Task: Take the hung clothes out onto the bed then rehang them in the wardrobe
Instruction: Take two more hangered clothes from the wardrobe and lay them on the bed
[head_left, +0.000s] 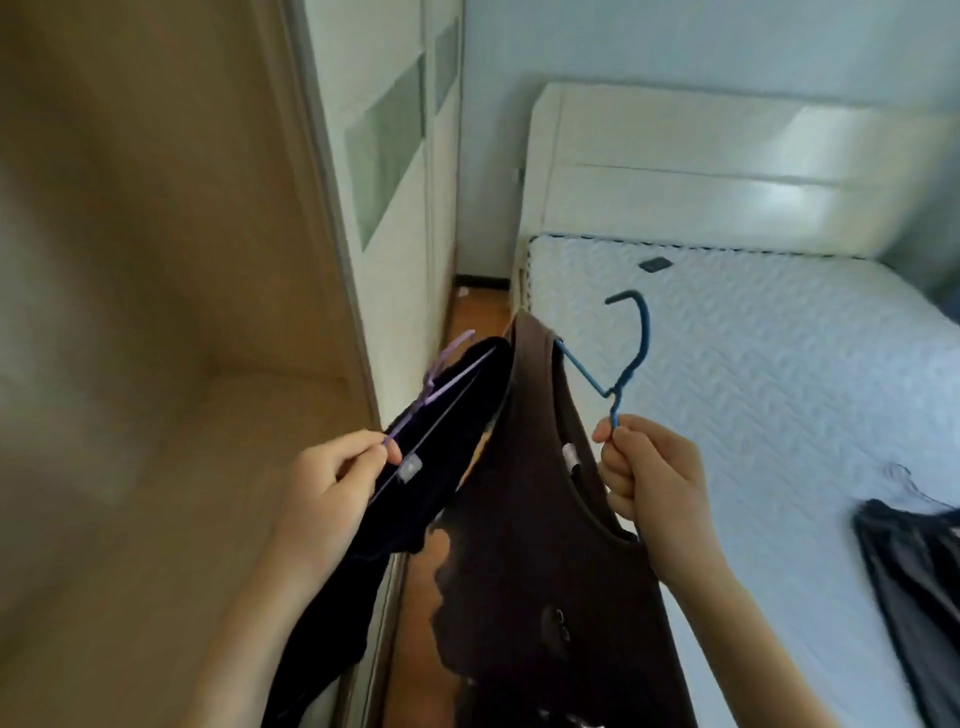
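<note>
Holding a garment in each hand, the person stands between the wardrobe (156, 312) and the bed (779, 389). The right hand (649, 483), fingers curled tight round the wire of the blue hanger (631, 358) just below its twisted neck, is the one nearer the bed. The brown shirt (545, 519) hangs from it just beside the bed's near edge. The left hand (332, 483), farther from the bed, pinches the purple hanger (441, 374) between thumb and fingers, its black garment (441, 452) drooping. Both hangers run lengthwise along the bed's edge, toward its headboard (727, 171), hooks free. A grey garment (909, 561) lies on the bed, so I judge the brown shirt goes across first, a short swing towards the bed.
</note>
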